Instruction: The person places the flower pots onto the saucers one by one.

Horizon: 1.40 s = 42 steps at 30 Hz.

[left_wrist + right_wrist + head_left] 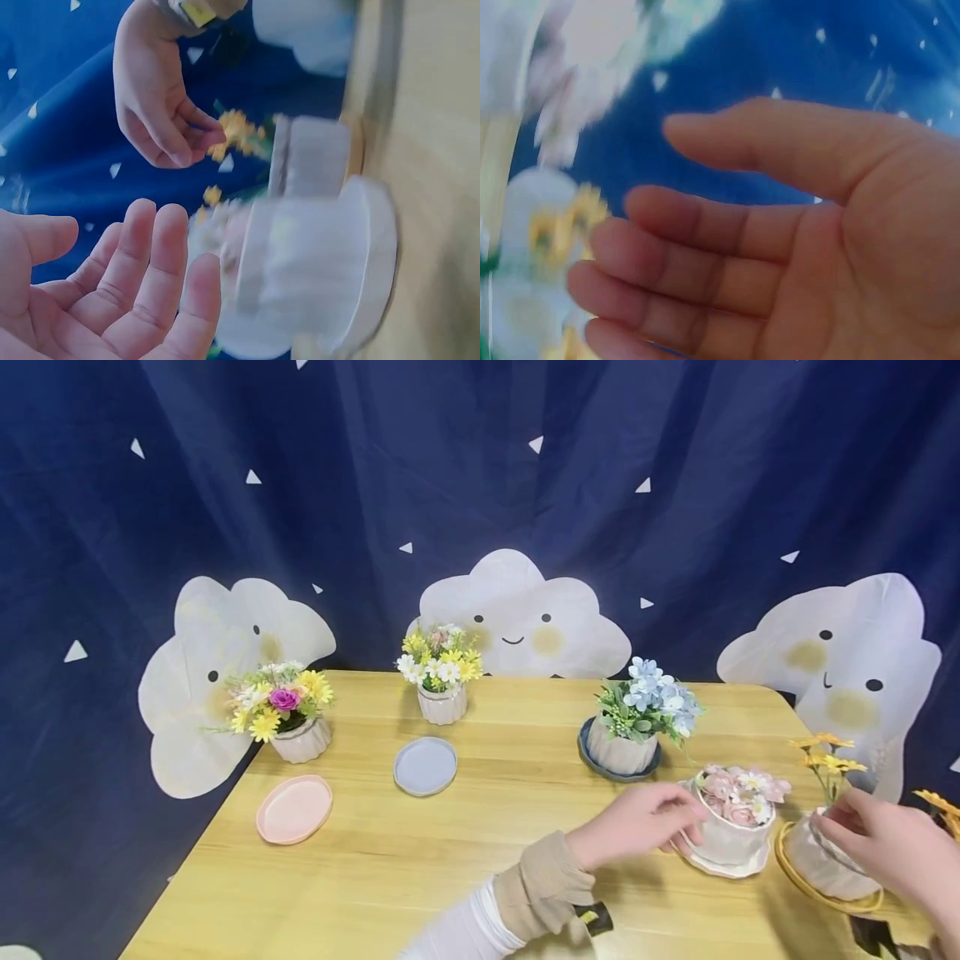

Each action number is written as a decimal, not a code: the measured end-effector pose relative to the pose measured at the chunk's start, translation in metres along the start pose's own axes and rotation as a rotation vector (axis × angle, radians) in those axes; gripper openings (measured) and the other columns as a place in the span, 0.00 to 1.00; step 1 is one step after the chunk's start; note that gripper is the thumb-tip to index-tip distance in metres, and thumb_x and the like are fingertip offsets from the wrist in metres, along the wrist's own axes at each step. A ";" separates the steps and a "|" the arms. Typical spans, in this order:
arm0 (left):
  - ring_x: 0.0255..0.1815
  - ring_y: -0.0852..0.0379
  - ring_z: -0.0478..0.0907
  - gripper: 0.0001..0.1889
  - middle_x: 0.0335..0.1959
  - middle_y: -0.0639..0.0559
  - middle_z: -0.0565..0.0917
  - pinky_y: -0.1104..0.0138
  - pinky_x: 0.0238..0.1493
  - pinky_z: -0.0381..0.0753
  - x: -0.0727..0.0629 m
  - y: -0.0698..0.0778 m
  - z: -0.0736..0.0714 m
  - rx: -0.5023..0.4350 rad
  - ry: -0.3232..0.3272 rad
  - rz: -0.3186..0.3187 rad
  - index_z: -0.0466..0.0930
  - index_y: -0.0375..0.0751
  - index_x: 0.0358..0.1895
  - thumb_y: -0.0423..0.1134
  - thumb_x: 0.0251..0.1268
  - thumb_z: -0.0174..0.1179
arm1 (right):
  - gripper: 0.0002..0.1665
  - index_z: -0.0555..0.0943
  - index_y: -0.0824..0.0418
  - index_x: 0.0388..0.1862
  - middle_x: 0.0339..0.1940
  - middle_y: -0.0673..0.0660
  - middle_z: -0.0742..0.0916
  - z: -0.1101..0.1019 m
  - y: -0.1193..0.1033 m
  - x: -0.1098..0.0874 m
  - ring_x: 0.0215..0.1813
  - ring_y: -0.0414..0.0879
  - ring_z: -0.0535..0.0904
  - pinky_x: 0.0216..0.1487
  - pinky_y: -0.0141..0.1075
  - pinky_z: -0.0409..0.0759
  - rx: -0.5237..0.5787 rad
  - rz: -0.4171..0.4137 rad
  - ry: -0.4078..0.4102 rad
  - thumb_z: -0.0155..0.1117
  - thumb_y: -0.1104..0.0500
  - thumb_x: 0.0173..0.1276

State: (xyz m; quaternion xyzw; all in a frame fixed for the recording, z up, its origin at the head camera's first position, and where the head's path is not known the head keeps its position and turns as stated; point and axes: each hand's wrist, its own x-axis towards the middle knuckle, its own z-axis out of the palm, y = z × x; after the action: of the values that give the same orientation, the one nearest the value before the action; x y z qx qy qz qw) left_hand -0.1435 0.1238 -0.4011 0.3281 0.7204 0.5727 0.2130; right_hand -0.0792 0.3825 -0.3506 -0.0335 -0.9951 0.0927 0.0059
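On the right of the table a white pot of pink and white flowers [738,839] sits on a white scalloped saucer [716,866]. Beside its left side is my left hand [641,822], with relaxed fingers; its palm [112,315] holds nothing in the left wrist view. Farther right, a white pot with orange-yellow flowers [817,864] sits on a yellow saucer [806,893]. My right hand [896,843] is over that pot's right side in the head view. Loosely bent fingers [667,262] with nothing between them and the thumb show in the right wrist view.
A pot of blue flowers [622,747] sits on a dark blue saucer [592,760]. Two more flower pots, one with a purple bloom [300,739] and one yellow and white [442,703], stand behind a pink plate [294,810] and a grey-blue plate [425,767].
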 end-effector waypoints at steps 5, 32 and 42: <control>0.25 0.65 0.81 0.11 0.27 0.56 0.83 0.66 0.29 0.85 -0.005 -0.001 -0.033 -0.041 0.049 0.025 0.79 0.37 0.45 0.41 0.72 0.51 | 0.11 0.74 0.60 0.25 0.18 0.48 0.76 -0.003 -0.036 0.017 0.21 0.42 0.68 0.23 0.37 0.68 0.032 -0.159 0.072 0.63 0.58 0.64; 0.36 0.50 0.84 0.16 0.38 0.40 0.84 0.56 0.42 0.84 -0.052 0.016 -0.177 -0.175 0.552 0.099 0.76 0.33 0.49 0.44 0.74 0.49 | 0.07 0.78 0.59 0.34 0.25 0.48 0.81 0.013 -0.183 0.077 0.29 0.41 0.76 0.33 0.38 0.76 0.321 -0.439 0.076 0.62 0.56 0.66; 0.41 0.40 0.83 0.17 0.36 0.45 0.85 0.58 0.41 0.85 -0.088 0.007 -0.225 -0.232 0.786 0.087 0.76 0.35 0.49 0.46 0.74 0.49 | 0.09 0.77 0.60 0.34 0.25 0.49 0.80 0.034 -0.232 0.095 0.29 0.42 0.74 0.33 0.37 0.74 0.420 -0.499 0.045 0.63 0.55 0.66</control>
State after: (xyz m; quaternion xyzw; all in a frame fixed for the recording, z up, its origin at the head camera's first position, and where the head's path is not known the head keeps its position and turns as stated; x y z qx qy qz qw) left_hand -0.2349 -0.0925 -0.3430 0.0885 0.6630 0.7403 -0.0671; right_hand -0.1899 0.1550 -0.3405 0.2111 -0.9314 0.2910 0.0571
